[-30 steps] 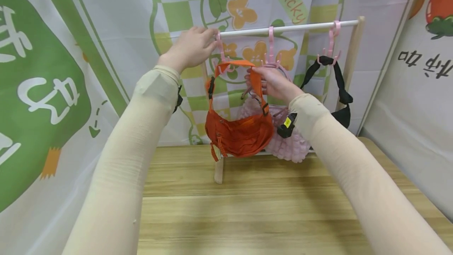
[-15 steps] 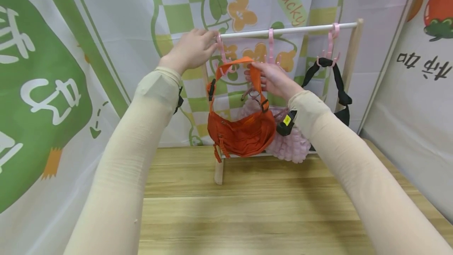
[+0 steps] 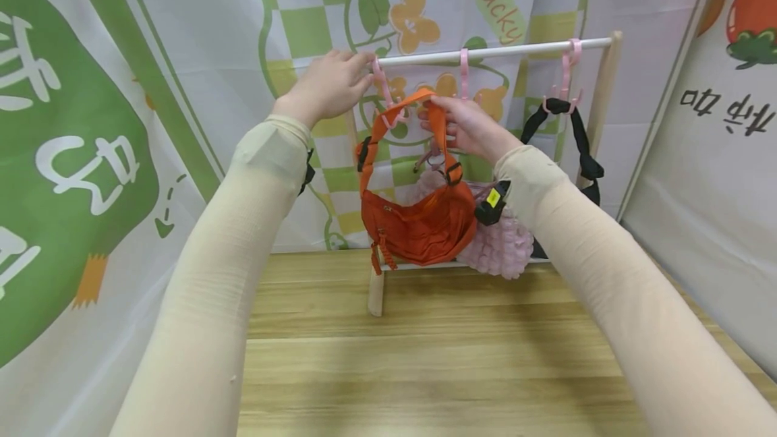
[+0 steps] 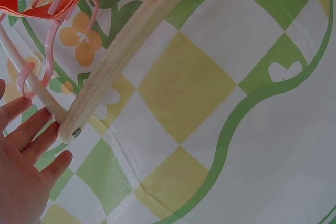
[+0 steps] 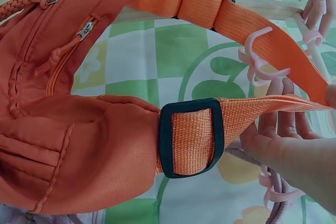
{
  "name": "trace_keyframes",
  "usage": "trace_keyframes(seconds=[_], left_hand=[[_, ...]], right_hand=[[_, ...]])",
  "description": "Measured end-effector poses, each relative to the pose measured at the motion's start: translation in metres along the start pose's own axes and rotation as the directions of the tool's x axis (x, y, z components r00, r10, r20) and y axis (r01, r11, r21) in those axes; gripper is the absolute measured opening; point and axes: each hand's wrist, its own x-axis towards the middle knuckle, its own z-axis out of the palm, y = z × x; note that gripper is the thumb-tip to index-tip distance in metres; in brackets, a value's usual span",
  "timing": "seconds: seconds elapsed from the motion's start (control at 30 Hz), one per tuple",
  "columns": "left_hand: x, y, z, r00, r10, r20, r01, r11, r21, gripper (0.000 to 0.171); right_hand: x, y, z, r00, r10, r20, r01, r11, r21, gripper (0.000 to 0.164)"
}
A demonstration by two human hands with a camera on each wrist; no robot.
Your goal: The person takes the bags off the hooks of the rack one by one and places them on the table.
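An orange bag (image 3: 419, 224) hangs from its strap at the left part of the rack. My right hand (image 3: 470, 127) pinches the top of the orange strap (image 5: 262, 32), with the thumb over it and the other fingers behind. The left pink hook (image 3: 382, 83) tilts toward the right; its lower prongs (image 5: 257, 59) overlap the strap's inner side in the right wrist view. My left hand (image 3: 332, 85) is at the rack's left end, its fairly straight fingers (image 4: 34, 129) right at the white rail (image 4: 44, 103) and the wooden post (image 4: 113, 72).
A pink bubbly bag (image 3: 498, 248) hangs behind the orange one, below the middle pink hook (image 3: 465, 76). Farther right, a black bag's strap (image 3: 579, 130) hangs on another pink hook (image 3: 566, 76). The rack stands on a wooden table (image 3: 425, 356) before a printed curtain (image 3: 303, 32).
My right hand has lifted the orange strap slightly, and the bag has shifted a little right and up. The left hook tilts more. My left hand stays in place.
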Motion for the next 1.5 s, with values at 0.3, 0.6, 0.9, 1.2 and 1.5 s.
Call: trace_keyframes(seconds=[0.3,0.6,0.9,1.2,1.5], left_hand=[[-0.001,0.0,0.001,1.0,-0.002,-0.001,0.002,1.0,0.003,0.056],[0.001,0.003,-0.001,1.0,0.007,-0.001,-0.007,1.0,0.015,0.055],[0.002,0.002,-0.001,1.0,0.008,-0.001,-0.008,1.0,0.02,0.055],[0.003,0.003,-0.002,1.0,0.007,-0.009,-0.006,1.0,0.017,0.054],[0.003,0.004,-0.001,1.0,0.003,0.0,-0.003,0.999,0.044,0.055]], right_hand=[[-0.001,-0.011,0.007,1.0,0.001,-0.004,-0.001,1.0,-0.026,0.046],[-0.006,-0.019,0.01,1.0,-0.011,-0.015,0.011,1.0,-0.012,0.043],[-0.008,-0.026,0.014,1.0,-0.024,-0.011,0.024,1.0,-0.003,0.042],[-0.008,-0.036,0.02,0.999,-0.053,0.004,0.053,0.999,0.008,0.04],[-0.011,-0.039,0.024,0.998,-0.069,0.005,0.069,0.997,0.043,0.023]])
